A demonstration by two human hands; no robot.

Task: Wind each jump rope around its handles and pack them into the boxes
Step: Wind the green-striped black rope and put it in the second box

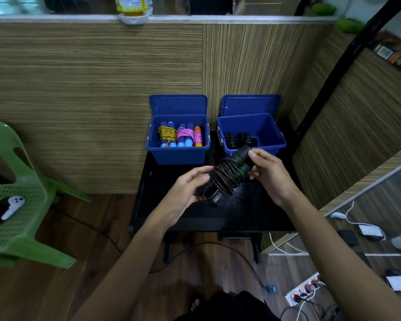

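Both the left hand (185, 188) and right hand (267, 169) gripped a black cord-wound jump rope with green-ringed handles (229, 174) above the black desk (195, 218), the open blue plastic boxes (273, 144) at twelve o'clock

A single wide-angle camera, worn on the person's head, looks forward and steeply down. It sits close above a black table (195, 218), which lies at frame centre against a wood-grain wall (90, 89). Both forearms enter from the bottom edge. The floor (56, 286) fills the lower corners. Straight lines bow toward the frame edges. No second view is supplied.
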